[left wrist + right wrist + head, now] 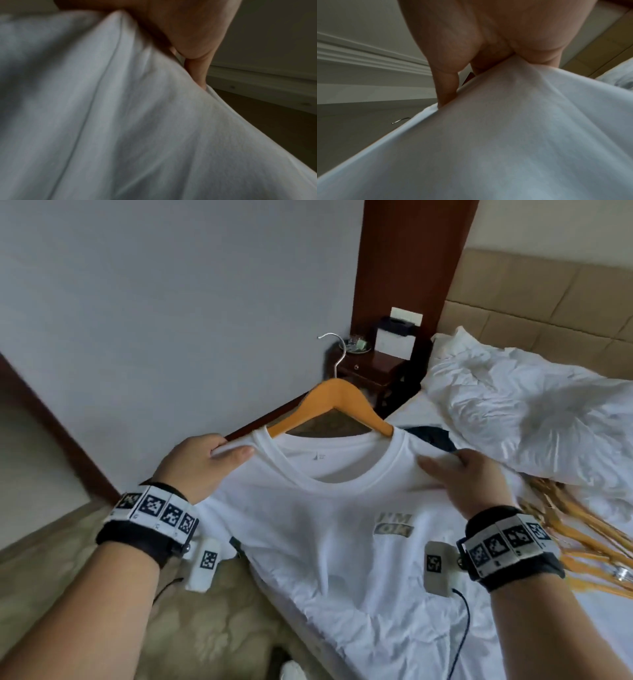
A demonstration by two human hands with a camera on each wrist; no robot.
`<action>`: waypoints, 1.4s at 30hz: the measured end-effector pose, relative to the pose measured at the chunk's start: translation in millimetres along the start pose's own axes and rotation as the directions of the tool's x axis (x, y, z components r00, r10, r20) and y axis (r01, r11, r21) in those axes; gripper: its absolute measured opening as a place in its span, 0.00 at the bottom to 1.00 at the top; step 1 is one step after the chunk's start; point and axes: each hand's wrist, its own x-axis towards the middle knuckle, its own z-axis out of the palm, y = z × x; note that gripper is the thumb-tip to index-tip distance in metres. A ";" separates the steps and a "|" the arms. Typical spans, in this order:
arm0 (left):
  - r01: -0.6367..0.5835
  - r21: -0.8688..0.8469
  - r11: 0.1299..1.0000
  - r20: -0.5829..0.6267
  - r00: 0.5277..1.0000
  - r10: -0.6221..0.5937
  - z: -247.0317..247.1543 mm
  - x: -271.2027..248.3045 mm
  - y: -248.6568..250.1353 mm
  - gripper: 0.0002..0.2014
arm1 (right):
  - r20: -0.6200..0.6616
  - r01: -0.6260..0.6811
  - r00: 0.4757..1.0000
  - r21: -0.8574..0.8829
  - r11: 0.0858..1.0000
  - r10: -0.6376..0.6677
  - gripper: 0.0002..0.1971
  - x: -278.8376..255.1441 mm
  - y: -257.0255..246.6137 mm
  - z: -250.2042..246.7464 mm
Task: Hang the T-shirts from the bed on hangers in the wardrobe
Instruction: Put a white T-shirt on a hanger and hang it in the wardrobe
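A white T-shirt (318, 542) with grey "I'M OK" lettering is held up over the bed edge. A wooden hanger (334, 402) with a metal hook sits inside its neck opening, both arms going under the shoulders. My left hand (219, 455) pinches the shirt's left shoulder, thumb on top. My right hand (445, 465) grips the right shoulder the same way. The left wrist view shows white shirt cloth (137, 121) bunched under my left fingers (193, 40). In the right wrist view my right fingers (488, 47) clamp a fold of the shirt (505, 135).
Several more wooden hangers (582, 535) lie on the bed at the right. A crumpled white duvet (534, 412) fills the far right. A dark garment (435, 436) peeks out behind the shirt. A dark nightstand (370, 368) stands by the wall; patterned carpet (191, 628) lies below.
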 end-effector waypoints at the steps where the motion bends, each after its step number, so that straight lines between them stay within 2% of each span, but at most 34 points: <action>1: 0.027 0.002 1.000 -0.018 0.999 -0.027 -16.6 -13.3 -12.0 0.39 | 0.035 0.016 0.999 0.009 1.000 -0.016 0.21 -6.1 -11.9 13.3; 5: 0.125 -0.009 0.992 -0.147 0.981 -0.124 -85.2 -58.4 -60.6 0.38 | 0.141 0.087 0.985 0.060 0.994 -0.095 0.21 -22.9 -78.1 64.3; 10: 0.230 -0.055 0.972 -0.276 0.932 -0.236 -151.1 -98.9 -125.9 0.37 | 0.246 0.206 0.945 0.066 0.976 -0.216 0.22 -38.8 -162.6 130.6; 14: 0.305 -0.096 0.948 -0.348 0.882 -0.319 -199.6 -118.8 -197.0 0.28 | 0.315 0.295 0.901 0.062 0.953 -0.299 0.29 -48.7 -237.9 205.0; 19: 0.428 -0.143 0.893 -0.415 0.793 -0.446 -285.4 -135.6 -296.2 0.27 | 0.408 0.372 0.824 0.133 0.919 -0.393 0.19 -80.7 -352.5 314.2; 24: 0.480 -0.155 0.863 -0.479 0.727 -0.491 -360.6 -149.3 -372.6 0.26 | 0.478 0.401 0.755 0.205 0.893 -0.449 0.18 -107.4 -434.5 407.1; 28: 0.548 -0.144 0.824 -0.487 0.685 -0.541 -397.9 -139.3 -420.5 0.24 | 0.534 0.403 0.709 0.229 0.886 -0.461 0.18 -108.4 -483.2 474.7; 34: 0.624 -0.176 0.761 -0.514 0.601 -0.612 -423.3 -98.7 -496.8 0.25 | 0.592 0.442 0.642 0.234 0.866 -0.487 0.19 -78.4 -548.0 577.4; 37: 0.676 -0.167 0.718 -0.544 0.544 -0.639 -445.1 -67.5 -524.9 0.24 | 0.614 0.458 0.595 0.272 0.846 -0.519 0.18 -53.0 -590.8 635.8; 42: 0.772 -0.153 0.617 -0.591 0.429 -0.683 -503.2 -11.6 -556.5 0.24 | 0.637 0.537 0.477 0.333 0.775 -0.605 0.20 -10.8 -691.0 720.3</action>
